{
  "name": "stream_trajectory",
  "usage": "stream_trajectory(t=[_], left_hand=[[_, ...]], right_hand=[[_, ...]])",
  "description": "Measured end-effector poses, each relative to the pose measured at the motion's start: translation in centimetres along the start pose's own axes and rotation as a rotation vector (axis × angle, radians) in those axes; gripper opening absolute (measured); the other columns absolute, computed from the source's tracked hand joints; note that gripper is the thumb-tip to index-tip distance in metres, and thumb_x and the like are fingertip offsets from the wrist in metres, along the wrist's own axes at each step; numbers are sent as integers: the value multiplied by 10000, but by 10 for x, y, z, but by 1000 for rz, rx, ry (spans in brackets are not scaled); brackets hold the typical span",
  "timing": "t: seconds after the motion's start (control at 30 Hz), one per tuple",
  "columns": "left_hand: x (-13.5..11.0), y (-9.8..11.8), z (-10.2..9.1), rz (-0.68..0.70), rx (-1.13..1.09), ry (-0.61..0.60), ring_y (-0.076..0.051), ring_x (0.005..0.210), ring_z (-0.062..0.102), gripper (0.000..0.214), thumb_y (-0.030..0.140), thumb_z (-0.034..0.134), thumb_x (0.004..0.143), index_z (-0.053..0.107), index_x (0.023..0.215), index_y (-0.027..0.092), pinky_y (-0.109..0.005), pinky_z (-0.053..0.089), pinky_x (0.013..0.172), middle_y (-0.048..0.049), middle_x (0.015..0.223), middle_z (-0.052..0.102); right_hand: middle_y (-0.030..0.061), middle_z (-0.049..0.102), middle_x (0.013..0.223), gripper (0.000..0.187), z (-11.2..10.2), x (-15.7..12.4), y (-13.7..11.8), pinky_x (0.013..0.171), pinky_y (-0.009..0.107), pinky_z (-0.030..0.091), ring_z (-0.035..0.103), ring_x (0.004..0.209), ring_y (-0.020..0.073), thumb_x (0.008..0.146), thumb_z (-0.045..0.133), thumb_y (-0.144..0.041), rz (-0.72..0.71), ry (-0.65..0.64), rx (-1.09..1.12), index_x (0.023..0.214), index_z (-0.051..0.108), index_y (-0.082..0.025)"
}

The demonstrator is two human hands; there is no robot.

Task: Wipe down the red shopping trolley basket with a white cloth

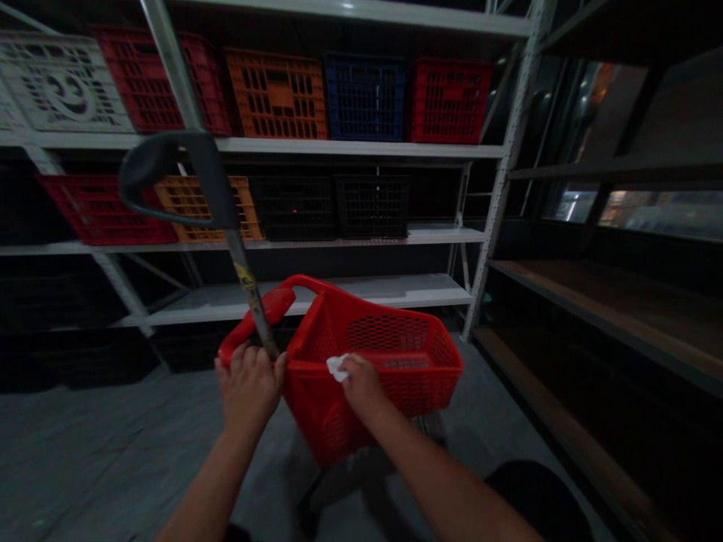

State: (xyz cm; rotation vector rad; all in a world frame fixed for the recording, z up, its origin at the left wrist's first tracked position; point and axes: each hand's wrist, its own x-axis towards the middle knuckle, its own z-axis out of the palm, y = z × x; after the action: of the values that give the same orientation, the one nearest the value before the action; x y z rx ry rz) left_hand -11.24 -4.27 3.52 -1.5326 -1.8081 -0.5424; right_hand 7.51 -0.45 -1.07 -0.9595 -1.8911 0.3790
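Note:
A red plastic shopping cart [373,369] with meshed basket walls stands in front of me. My left hand [248,384] is closed over the near end of the cart's red push handle [242,331], at the foot of a slanting metal pole [248,282]. That pole carries a dark grey looped grip [218,181] and runs up out of the picture. My right hand [361,384] pinches a crumpled white cloth or tissue [337,367] against the near top rim of the basket. Its fingertips are partly hidden. The basket's visible inside holds nothing I can make out.
Behind the cart stands a white metal rack [361,147] with coloured plastic crates, among them an orange crate [276,94] and a blue crate [366,98]. Dark brown shelving [610,301] runs along the right. Grey floor [113,452] shows at the left.

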Motion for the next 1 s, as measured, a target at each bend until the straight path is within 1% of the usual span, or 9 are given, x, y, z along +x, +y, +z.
stream_trajectory(t=[0.3,0.47,0.57,0.7,0.77,0.8,0.9,0.93,1.0], left_hand=[[3,-2,3,4,-53,4,-314,1173,342,441,434,293,835,554,905,86,-530,127,1001,-185,1043,535],[3,-5,13,-8,-84,25,-309,1183,341,438,449,286,834,548,917,108,-537,129,1003,-170,1043,550],[7,-11,16,-32,-222,88,-308,1201,334,471,464,312,824,506,1041,94,-546,142,1008,-186,1133,514],[-6,-4,0,-79,-494,330,-309,1286,212,736,491,499,734,256,1299,87,-497,240,1016,-215,1369,258],[-30,17,-12,7,-613,308,-293,1277,251,798,446,595,681,216,1326,168,-495,260,1018,-164,1381,264],[-47,32,-17,64,-692,223,-278,1265,285,794,414,610,679,209,1331,201,-481,290,1010,-142,1383,276],[-100,76,-20,272,-917,-193,-252,1254,323,754,374,597,700,222,1339,233,-408,361,984,-119,1397,288],[-115,87,-19,333,-998,-317,-233,1228,369,706,342,570,724,236,1338,242,-375,379,974,-111,1372,344],[-134,100,-14,306,-1141,-493,-196,1140,475,564,290,471,783,297,1319,258,-324,405,944,-91,1282,475]], right_hand=[[51,678,913,356,-110,-57,110,818,298,450,615,873,173,648,434,-27,253,88,-263,872,663,-183],[62,689,852,326,-161,-75,140,749,305,472,642,801,200,648,430,-64,459,163,-404,850,664,-169],[110,668,859,271,-179,-81,142,748,335,458,627,814,233,655,430,-107,489,251,-441,827,639,-133],[67,616,816,166,-164,-84,107,682,298,444,592,749,203,655,459,-173,450,341,-293,801,537,-170],[11,585,733,118,-137,-88,77,605,253,427,565,651,161,664,470,-188,470,250,-79,781,489,-194],[-13,561,682,92,-121,-90,60,569,231,412,545,610,144,665,481,-187,476,170,44,756,471,-200],[-42,519,650,132,-76,-102,15,536,189,380,520,605,114,613,506,-120,469,-53,403,696,435,-195],[-40,531,680,148,-66,-107,4,550,185,383,527,633,111,605,515,-109,462,-127,518,707,445,-190],[-33,564,735,180,-61,-113,-8,572,184,390,540,670,111,607,557,-119,426,-318,658,762,492,-182]])
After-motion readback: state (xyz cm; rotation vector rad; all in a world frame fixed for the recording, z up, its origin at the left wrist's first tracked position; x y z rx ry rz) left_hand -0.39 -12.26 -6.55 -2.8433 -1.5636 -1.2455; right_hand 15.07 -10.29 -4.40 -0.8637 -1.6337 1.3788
